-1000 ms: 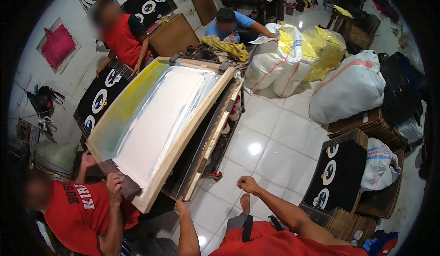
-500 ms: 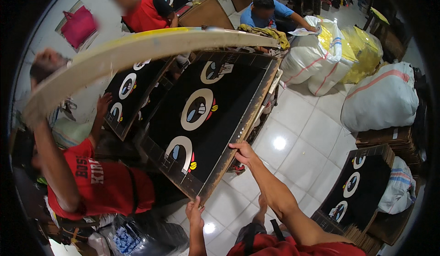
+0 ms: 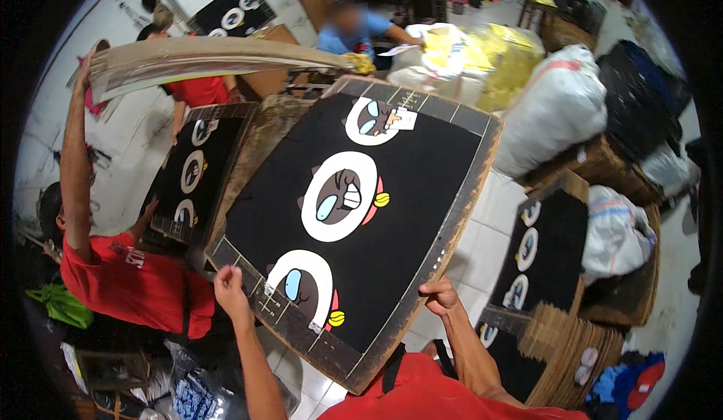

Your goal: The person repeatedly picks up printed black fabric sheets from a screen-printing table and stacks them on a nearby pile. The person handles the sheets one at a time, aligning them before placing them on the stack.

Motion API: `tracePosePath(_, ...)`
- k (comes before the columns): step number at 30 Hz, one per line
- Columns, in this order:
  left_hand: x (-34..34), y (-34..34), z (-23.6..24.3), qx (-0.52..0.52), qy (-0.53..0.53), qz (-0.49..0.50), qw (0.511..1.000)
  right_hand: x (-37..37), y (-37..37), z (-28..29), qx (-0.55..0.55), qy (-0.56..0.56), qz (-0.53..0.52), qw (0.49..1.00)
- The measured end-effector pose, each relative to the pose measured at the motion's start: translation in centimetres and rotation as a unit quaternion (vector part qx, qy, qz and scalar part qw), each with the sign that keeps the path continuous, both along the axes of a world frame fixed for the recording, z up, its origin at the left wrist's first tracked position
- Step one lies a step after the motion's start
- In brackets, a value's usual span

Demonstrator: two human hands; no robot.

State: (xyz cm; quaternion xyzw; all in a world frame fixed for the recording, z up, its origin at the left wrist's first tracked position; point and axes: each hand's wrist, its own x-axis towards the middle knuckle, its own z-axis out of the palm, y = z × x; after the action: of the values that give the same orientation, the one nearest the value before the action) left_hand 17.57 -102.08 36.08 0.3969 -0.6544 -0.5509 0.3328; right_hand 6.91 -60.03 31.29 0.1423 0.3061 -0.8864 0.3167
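A dark board (image 3: 482, 145) with a worn, pale edge is tilted in front of me. Black fabric (image 3: 279, 183) lies flat on it, printed with a row of cartoon faces in white rings. My right hand (image 3: 440, 297) is closed on the board's right edge, thumb on top. Near the lower left corner, my left hand (image 3: 232, 293) is closed on the board's edge, its fingers partly hidden. Beyond the board, a co-worker in red (image 3: 135, 277) holds up one end of a long, pale printing screen frame (image 3: 218, 57) with a raised arm.
A second printed board (image 3: 197, 164) lies on the table at left. On my right stands a stack of boards (image 3: 568, 345) with printed black fabric (image 3: 542, 258). White sacks (image 3: 553, 108) and yellow plastic bags (image 3: 504, 66) stand behind. A person in blue (image 3: 354, 32) sits at the back.
The board has come nearer to me and turned. My left hand has shifted from the near corner toward the left corner. The view has swung right, and the co-worker still holds the frame up.
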Motion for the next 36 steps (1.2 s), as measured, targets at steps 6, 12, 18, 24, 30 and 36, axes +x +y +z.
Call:
tracePosePath(6,-11.5,-7.3,1.8,-0.099,0.111,-0.209,0.966,8.2,-0.9,0.9,0.053,0.058,-0.091,0.993)
tracePosePath(12,-24.0,-13.4,4.6,-0.152,0.177,-0.296,0.926,11.1,-0.8,-4.4,0.048,0.114,-0.138,0.983)
tracePosePath(18,-30.3,-12.2,11.3,-0.161,0.064,-0.434,0.884,11.3,-1.2,-5.0,-0.027,0.271,-0.089,0.958)
tracePosePath(24,-30.4,-9.5,16.3,-0.107,0.024,-0.474,0.874,11.0,-4.1,-3.3,0.023,0.214,-0.185,0.959)
tracePosePath(30,-32.6,-7.3,16.8,0.038,0.123,-0.535,0.835,11.6,-4.6,-4.0,0.044,0.179,-0.164,0.969)
tracePosePath(36,-31.1,-5.5,17.7,-0.100,0.188,-0.590,0.779,14.8,-7.9,-2.0,0.582,0.101,0.187,0.785)
